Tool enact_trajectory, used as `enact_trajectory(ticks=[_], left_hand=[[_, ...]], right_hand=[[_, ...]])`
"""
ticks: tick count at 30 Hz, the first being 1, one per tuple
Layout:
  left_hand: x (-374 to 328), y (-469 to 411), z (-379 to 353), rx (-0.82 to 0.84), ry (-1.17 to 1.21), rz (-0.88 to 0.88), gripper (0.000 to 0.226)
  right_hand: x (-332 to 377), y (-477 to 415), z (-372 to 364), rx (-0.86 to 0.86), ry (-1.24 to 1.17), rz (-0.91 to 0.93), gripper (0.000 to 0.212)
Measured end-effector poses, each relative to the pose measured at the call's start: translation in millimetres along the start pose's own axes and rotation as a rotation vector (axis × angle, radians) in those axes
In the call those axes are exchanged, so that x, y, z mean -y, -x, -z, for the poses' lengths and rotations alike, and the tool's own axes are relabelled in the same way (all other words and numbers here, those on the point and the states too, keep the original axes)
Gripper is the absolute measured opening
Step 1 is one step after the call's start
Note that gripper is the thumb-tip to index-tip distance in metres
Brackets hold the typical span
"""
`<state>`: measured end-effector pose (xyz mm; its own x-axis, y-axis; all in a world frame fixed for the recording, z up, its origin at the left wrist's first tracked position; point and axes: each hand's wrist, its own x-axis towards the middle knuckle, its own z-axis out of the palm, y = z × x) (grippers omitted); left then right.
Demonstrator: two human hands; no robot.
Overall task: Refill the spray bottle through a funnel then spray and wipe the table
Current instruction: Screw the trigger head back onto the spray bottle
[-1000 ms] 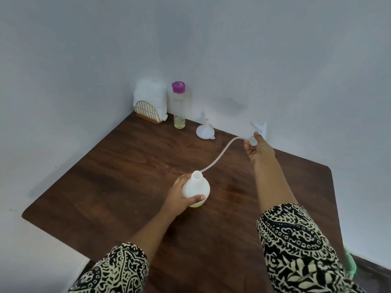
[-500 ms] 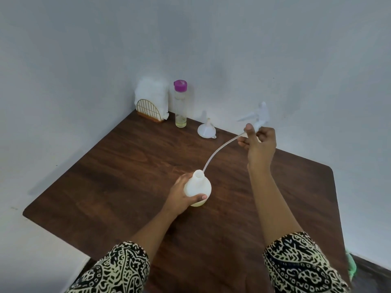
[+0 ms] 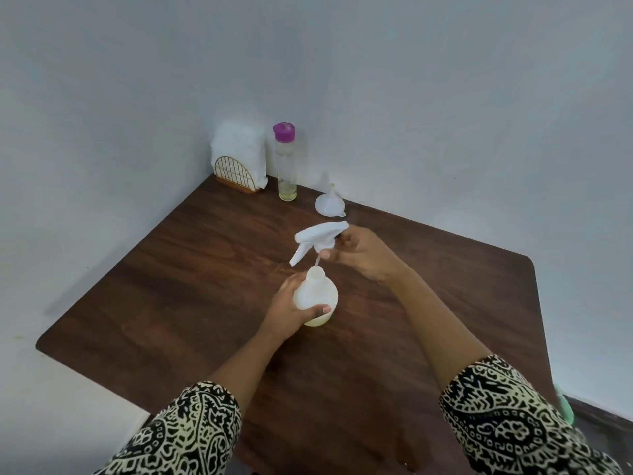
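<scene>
Refilling appears done: spray bottle (image 3: 315, 296) is clamped in left hand (image 3: 291, 308), trigger head (image 3: 320, 240) pinched just above by right hand (image 3: 363, 255), unscrewed; spraying, wiping remain.

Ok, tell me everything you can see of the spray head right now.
The spray head is white plastic, with a nozzle, a trigger lever hanging down to the left, and a thin clear dip tube running from its collar into the open neck of the spray bottle. It is off the bottle, tilted, held just above the neck by the right hand, fingers at its collar. The left hand grips the bottle on the table.
</scene>
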<state>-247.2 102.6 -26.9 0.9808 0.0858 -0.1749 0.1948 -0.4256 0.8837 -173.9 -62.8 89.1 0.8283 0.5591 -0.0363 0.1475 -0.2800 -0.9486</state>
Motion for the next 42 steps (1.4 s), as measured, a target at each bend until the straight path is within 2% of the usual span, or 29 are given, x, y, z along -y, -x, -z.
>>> enact_trajectory(ticks=[3, 7, 10, 16, 21, 25, 30, 34, 38, 40, 42], left_hand=[[1, 1, 0, 0.018, 0.005, 0.012, 0.078], [2, -1, 0, 0.034, 0.009, 0.009, 0.088], [2, 1, 0, 0.04, 0.04, 0.031, 0.088], [5, -1, -2, 0.044, 0.059, -0.024, 0.072], [9, -1, -4, 0.032, 0.082, -0.029, 0.08], [6, 0, -2, 0.017, 0.098, -0.069, 0.055], [6, 2, -6, -0.043, 0.106, -0.118, 0.057], [7, 3, -8, -0.047, 0.142, -0.106, 0.06], [14, -1, -6, -0.032, 0.118, -0.078, 0.063], [12, 0, -5, -0.035, 0.099, -0.093, 0.063], [9, 1, -5, -0.034, 0.095, -0.111, 0.062]], right_hand=[[-4, -3, -6, 0.08, 0.106, -0.006, 0.027], [-13, -3, -12, 0.116, 0.114, -0.039, 0.032], [-24, 1, -18, 0.165, 0.114, -0.069, 0.033], [-30, 4, -19, 0.156, 0.005, -0.113, 0.032], [-34, 7, -17, 0.146, -0.004, -0.109, 0.028], [-40, 9, -32, -0.026, 0.025, -0.093, 0.024], [-42, 12, -67, -0.386, 0.18, -0.132, 0.04], [-42, 10, -90, -0.557, 0.153, -0.138, 0.034], [-51, 18, -94, -0.422, 0.153, -0.072, 0.035], [-56, 30, -88, -0.322, 0.084, -0.052, 0.037], [-59, 38, -80, -0.286, -0.017, -0.022, 0.031]])
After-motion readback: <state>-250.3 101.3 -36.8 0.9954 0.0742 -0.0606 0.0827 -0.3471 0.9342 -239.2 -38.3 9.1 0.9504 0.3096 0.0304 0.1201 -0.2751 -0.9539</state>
